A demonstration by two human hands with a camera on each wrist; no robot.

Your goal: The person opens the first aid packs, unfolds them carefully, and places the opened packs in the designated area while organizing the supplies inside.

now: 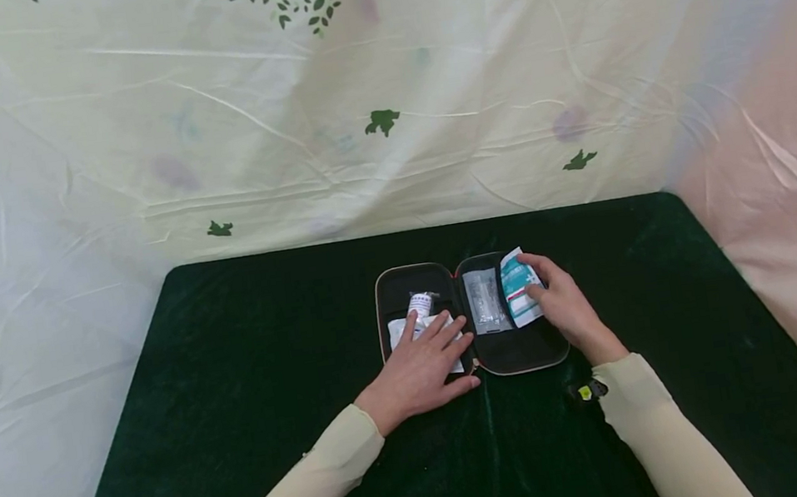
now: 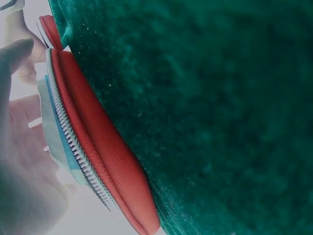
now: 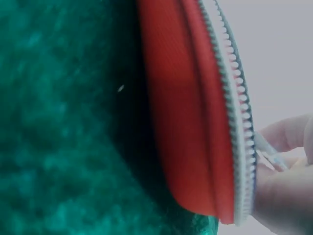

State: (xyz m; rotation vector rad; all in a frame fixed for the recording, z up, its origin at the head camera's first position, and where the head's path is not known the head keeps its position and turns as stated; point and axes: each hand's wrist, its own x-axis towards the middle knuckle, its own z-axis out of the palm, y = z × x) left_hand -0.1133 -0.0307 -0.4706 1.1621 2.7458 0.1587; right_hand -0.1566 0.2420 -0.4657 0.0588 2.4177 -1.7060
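Observation:
An unfolded zip case (image 1: 522, 354) lies on the green cloth, black inside; both wrist views show its red shell (image 2: 105, 142) and zipper (image 3: 239, 112). My right hand (image 1: 564, 302) pinches a teal and white packet (image 1: 519, 293) between thumb and fingers over the case's right half. Beside it, a clear packet (image 1: 484, 302) with pale contents sits in that same half. With fingers spread, my left hand (image 1: 422, 371) rests over the left half on a white packet (image 1: 397, 330), partly hidden beneath it. A small white roll in clear wrap (image 1: 421, 304) lies just beyond the left fingertips.
Dark green velvety cloth (image 1: 267, 341) covers the table. Behind it hangs a pale curtain (image 1: 433, 168) with green leaf and bird prints, and it also closes off both sides. A small black and yellow device (image 1: 589, 391) is at my right wrist.

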